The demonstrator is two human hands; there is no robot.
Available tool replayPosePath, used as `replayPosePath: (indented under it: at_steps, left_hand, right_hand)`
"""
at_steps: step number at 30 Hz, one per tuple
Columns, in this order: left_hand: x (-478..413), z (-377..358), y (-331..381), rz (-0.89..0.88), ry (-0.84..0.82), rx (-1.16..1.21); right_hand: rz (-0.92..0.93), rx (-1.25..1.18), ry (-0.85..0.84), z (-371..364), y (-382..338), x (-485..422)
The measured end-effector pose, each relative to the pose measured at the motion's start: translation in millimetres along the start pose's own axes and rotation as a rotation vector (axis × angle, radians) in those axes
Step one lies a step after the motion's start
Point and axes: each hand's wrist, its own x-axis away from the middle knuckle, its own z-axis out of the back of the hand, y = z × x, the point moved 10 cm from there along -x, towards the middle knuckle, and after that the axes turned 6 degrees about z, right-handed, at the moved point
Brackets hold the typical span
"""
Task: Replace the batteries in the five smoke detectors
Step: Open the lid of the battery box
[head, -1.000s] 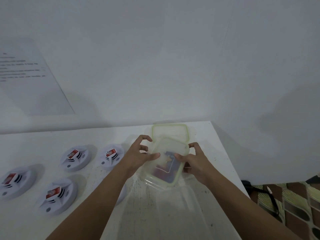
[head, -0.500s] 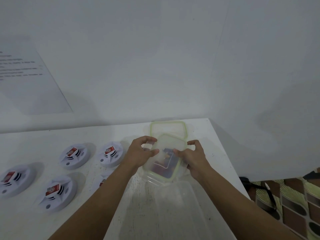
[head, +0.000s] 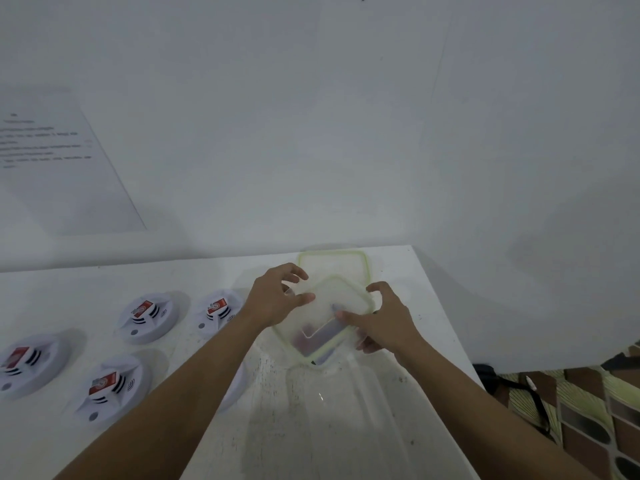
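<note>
A small clear box with a green-rimmed lid (head: 329, 299) sits tilted near the table's right end, dark batteries (head: 318, 337) showing through it. My left hand (head: 277, 301) grips its left side with the thumb on the lid. My right hand (head: 389, 323) grips its right side, thumb also on the lid. White round smoke detectors with red batteries lie to the left: one (head: 149, 317), another (head: 216, 311), a third (head: 107, 389), and one at the edge (head: 24, 362). A further detector (head: 235, 388) is mostly hidden under my left forearm.
A second green-rimmed lid or box (head: 332, 263) lies behind the held box. A large clear tub (head: 346, 410) stands in front of it. The white table (head: 207, 271) ends at the right, near patterned floor (head: 571, 410). A printed sheet (head: 52, 161) hangs on the wall.
The box has turned and tilted between my hands and its lid now lies closer over it. Both hands have shifted slightly along its sides.
</note>
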Motion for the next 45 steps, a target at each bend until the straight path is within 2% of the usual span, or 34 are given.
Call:
replayPosePath:
  at_steps: [3,6,9,12,17,21,24,28,31,36,39,42,45]
  left_hand:
    - [13.3,7.8,-9.0,0.056,0.018,-0.148]
    - [45.2,16.3,-29.1,0.167,-0.011,-0.196]
    - [76.3,8.4,-45.8,0.263,-0.093,-0.114]
    - [85.1,6.3,-50.9,0.282,-0.066,-0.045]
    - [81.5,34.3,-35.0,0.227,0.062,-0.062]
    - [68.6,71.9,-1.8,0.092,0.202,0.053]
    - [53.8,96.0,20.1,0.033,0.294,0.142]
    - [25.5,110.4,45.4,-0.055,0.369,0.095]
    - [1.5,100.6,52.9,-0.093,0.368,0.103]
    - [-40.6,64.6,20.7,-0.033,0.261,0.235]
    - [-59.6,40.3,-1.1,-0.003,0.177,0.195]
    - [-71.9,20.1,-18.9,0.061,0.128,0.092]
    - [-76.9,0.2,-27.9,0.066,0.007,-0.011]
  right_hand:
    - [-0.009,0.017,0.02,5.7,-0.9,0.9]
    - [-0.024,-0.038,0.018,10.0,-0.8,1.8]
    - [-0.002,-0.085,0.013,9.2,-4.3,3.6]
    - [0.021,-0.125,0.012,6.6,-6.5,4.0]
    - [0.124,-0.141,0.024,11.9,-21.6,-2.5]
    - [0.225,-0.075,0.088,28.9,-42.8,-17.0]
    - [0.272,-0.202,0.099,36.4,-60.7,-29.2]
    - [0.362,-0.33,0.168,51.6,-85.4,-47.4]
    - [0.314,-0.467,0.19,57.4,-81.5,-73.1]
    - [0.049,-0.784,0.196,49.4,-37.1,-119.9]
    - [-0.041,-0.68,0.218,48.4,-9.5,-139.9]
    - [-0.07,-0.427,0.198,46.0,3.7,-149.8]
    - [-0.034,-0.16,0.208,48.1,1.8,-147.4]
